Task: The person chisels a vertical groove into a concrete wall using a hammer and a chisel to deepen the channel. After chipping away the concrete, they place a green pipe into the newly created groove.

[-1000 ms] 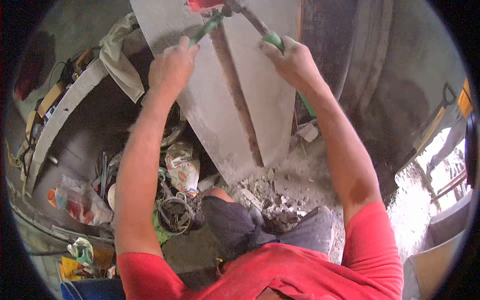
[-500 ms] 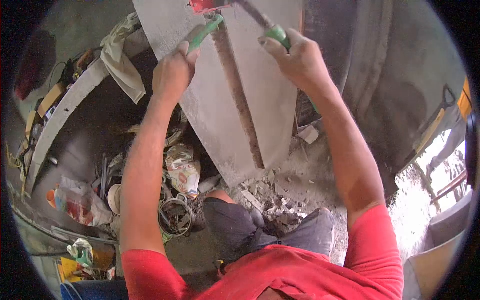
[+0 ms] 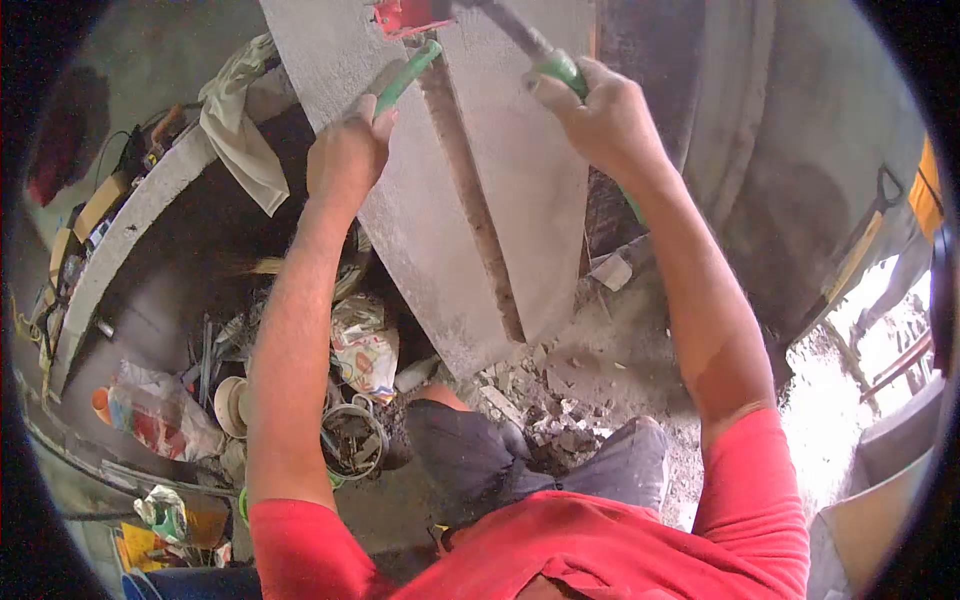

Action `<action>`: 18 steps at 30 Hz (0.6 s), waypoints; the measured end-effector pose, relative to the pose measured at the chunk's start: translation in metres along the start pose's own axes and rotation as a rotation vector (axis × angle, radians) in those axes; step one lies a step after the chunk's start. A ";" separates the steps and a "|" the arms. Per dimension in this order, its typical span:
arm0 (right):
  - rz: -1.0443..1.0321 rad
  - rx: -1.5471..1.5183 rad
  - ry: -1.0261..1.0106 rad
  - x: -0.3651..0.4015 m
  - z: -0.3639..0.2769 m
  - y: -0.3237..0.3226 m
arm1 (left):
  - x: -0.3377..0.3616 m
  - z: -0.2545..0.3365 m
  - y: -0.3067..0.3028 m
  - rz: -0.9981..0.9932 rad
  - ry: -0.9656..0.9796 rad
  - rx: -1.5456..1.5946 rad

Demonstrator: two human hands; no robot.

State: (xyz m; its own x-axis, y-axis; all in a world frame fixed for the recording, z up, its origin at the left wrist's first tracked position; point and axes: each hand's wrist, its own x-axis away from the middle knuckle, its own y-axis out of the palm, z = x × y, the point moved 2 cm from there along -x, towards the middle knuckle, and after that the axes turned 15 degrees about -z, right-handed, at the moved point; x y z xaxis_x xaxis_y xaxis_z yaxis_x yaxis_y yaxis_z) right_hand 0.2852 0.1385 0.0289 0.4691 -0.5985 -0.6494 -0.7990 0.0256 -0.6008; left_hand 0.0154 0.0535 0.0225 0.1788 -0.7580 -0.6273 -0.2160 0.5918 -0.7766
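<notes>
My left hand (image 3: 347, 155) is closed around a slim green tool (image 3: 408, 78) that slants up and right across the grey wall. Its far end lies right at the top of a long groove (image 3: 470, 190) cut into the plaster. Just above that end is a red box-like piece (image 3: 405, 17), partly cut off by the top of the view. In my right hand (image 3: 612, 120) is the green grip (image 3: 562, 70) of a hammer-like tool, its grey shaft (image 3: 515, 30) pointing up and left towards the red piece. The shaft's far end is mostly out of view.
Broken plaster (image 3: 545, 410) lies at the wall's foot, around my knees. On the left are a bucket (image 3: 380, 455), plastic bags (image 3: 365, 345) and a pale cloth (image 3: 245, 135) over a curved ledge (image 3: 130, 230). A shovel (image 3: 850, 270) leans at the right.
The view has shifted slightly, so the red piece shows a little lower. Both hands keep their grips, with the green tool and the shaft in nearly the same places.
</notes>
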 end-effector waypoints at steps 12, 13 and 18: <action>-0.006 0.128 0.059 -0.014 0.003 0.012 | -0.019 -0.007 -0.006 -0.183 -0.076 0.149; -0.008 0.125 0.057 -0.007 0.004 0.009 | -0.024 -0.017 0.002 -0.193 -0.057 0.247; -0.106 -0.070 0.174 0.025 0.020 -0.012 | -0.010 -0.012 -0.030 -0.197 -0.139 0.299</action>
State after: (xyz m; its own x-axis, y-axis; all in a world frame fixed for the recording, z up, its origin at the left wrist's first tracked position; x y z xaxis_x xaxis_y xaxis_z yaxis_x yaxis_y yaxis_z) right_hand 0.3143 0.1392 0.0105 0.4846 -0.7244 -0.4903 -0.7757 -0.0968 -0.6236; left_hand 0.0087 0.0401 0.0524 0.3221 -0.8327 -0.4503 0.1213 0.5081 -0.8527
